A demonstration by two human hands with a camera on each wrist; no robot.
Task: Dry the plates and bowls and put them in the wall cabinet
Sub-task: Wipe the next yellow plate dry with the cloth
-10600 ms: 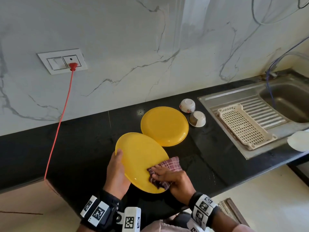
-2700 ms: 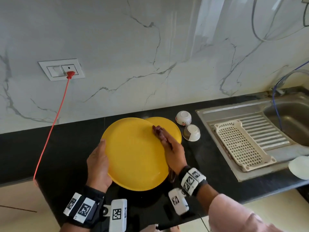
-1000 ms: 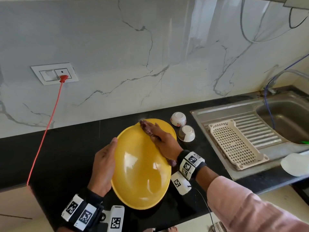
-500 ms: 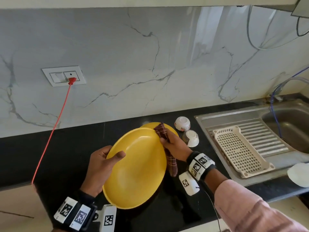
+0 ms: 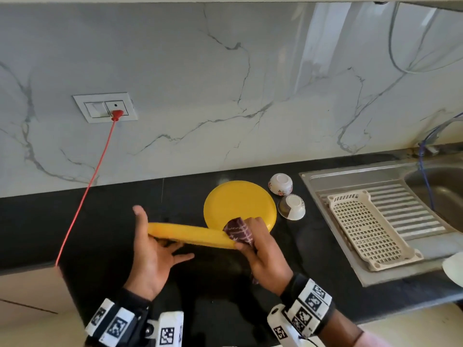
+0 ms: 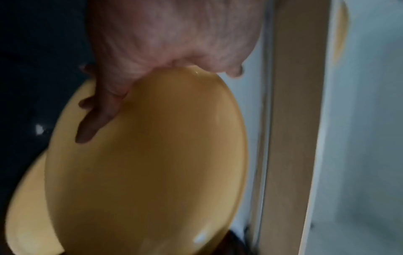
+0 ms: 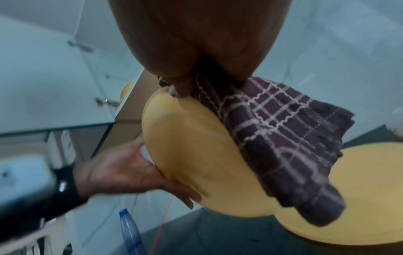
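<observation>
A yellow plate (image 5: 190, 235) is held almost level above the black counter and shows edge-on in the head view. My left hand (image 5: 152, 251) supports its left end from below with spread, straight fingers (image 6: 98, 112), the thumb standing up behind the rim. My right hand (image 5: 260, 246) pinches a dark checked cloth (image 5: 238, 230) over the plate's right rim; the cloth (image 7: 283, 146) drapes across the plate (image 7: 196, 155). A second yellow plate (image 5: 240, 204) lies on the counter behind. Two small white bowls (image 5: 280, 184) (image 5: 292, 206) sit upside down to its right.
A steel sink unit (image 5: 350, 176) at the right carries a cream plastic drainer basket (image 5: 370, 226) on its draining board. A red cord (image 5: 87, 186) runs from the wall socket (image 5: 105, 107) down across the counter's left end. A white object (image 5: 453, 266) shows at the right edge.
The plate has swung from tilted face-up to nearly level. My right hand with the cloth has slid from the far rim to the right rim. My left fingers now spread underneath.
</observation>
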